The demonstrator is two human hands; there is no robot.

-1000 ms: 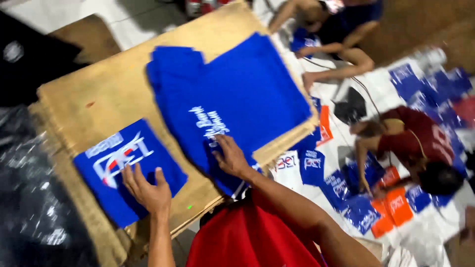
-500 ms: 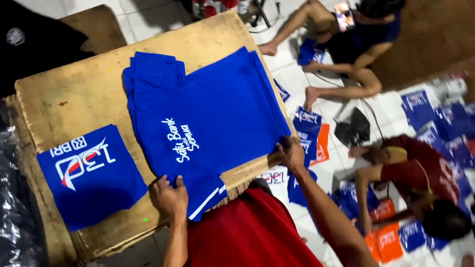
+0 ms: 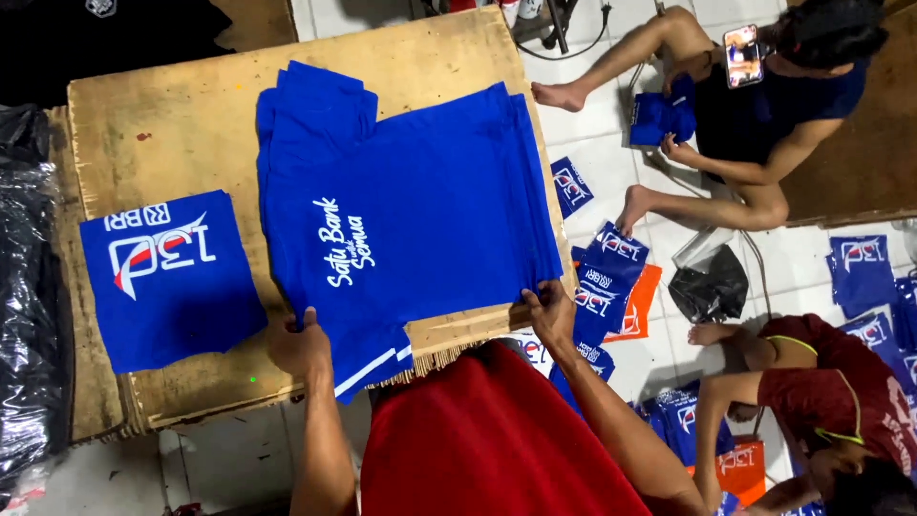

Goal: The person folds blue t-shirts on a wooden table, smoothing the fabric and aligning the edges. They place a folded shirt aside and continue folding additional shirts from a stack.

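A blue shirt (image 3: 430, 220) with white script on its back lies spread flat on a wooden table (image 3: 191, 124). My left hand (image 3: 298, 346) grips its near left corner by the collar with white stripes. My right hand (image 3: 549, 308) pinches the near right edge of the same shirt at the table's edge. A folded blue shirt (image 3: 167, 277) with a red and white print rests to the left, apart from both hands. I wear a red top.
Two people sit on the tiled floor at right, one holding a phone (image 3: 742, 55). Several folded blue and orange shirts (image 3: 611, 277) lie scattered on the floor. Black plastic bags (image 3: 33, 287) line the table's left side.
Both hands slid outward to the near edge of the spread shirt; left hand left the folded shirt earlier. The view shifted so the shirt sits more central.
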